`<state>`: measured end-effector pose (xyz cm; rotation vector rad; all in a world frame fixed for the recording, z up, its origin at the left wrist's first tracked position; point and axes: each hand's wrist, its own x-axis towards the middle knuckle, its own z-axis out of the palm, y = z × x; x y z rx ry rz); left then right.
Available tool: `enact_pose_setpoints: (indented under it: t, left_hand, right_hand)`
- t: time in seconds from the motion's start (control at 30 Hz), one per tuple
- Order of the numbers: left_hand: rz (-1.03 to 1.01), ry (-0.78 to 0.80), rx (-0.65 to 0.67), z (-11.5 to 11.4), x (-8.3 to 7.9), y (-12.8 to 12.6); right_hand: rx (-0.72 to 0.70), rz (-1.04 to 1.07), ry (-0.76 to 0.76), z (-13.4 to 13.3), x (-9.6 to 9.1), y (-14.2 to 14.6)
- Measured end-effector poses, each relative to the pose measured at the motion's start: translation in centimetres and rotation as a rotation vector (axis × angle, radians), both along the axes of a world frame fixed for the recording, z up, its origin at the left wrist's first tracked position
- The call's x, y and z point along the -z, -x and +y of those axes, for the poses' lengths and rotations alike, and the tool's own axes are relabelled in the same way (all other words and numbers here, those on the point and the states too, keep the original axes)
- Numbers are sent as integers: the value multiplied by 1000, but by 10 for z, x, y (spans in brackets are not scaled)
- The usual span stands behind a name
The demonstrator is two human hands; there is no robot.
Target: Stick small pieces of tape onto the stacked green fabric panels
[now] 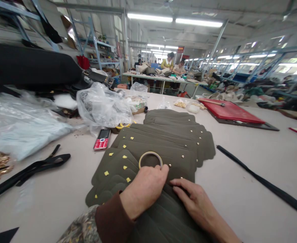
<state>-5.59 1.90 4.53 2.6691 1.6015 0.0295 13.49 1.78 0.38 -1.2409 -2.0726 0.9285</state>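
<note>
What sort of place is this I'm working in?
Probably a bag or garment workshop: overlapping olive panels with metal studs lie on the near table, people work at a long table behind, and blue racks stand on both sides.

Olive panels [158, 147] overlapping in layers, yellow tabs [125, 167], shiny studs [183, 156], tape roll [150, 153] over them

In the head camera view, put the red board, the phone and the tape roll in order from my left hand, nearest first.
1. Tape roll: right at your left hand, at its fingers.
2. Phone: farther off, ahead and to the left.
3. Red board: farthest, well ahead and to the right.
</note>
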Motion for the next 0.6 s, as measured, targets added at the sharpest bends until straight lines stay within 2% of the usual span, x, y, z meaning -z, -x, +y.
enact_pose_setpoints:
  t: [0.1,0.27,0.4,0.6]
  left_hand:
    - [-39,-1,31,3,0,4]
    - [-282,-63,182,6,0,5]
    - [-352,-11,193,4,5,4]
    - [-349,-48,211,-2,7,2]
  right_hand:
    - [119,58,13,1,-2,-5]
    - [288,248,19,1,-3,-10]
    - [245,386,5,-3,-6,-8]
    - [116,310,-152,-8,-18,1]
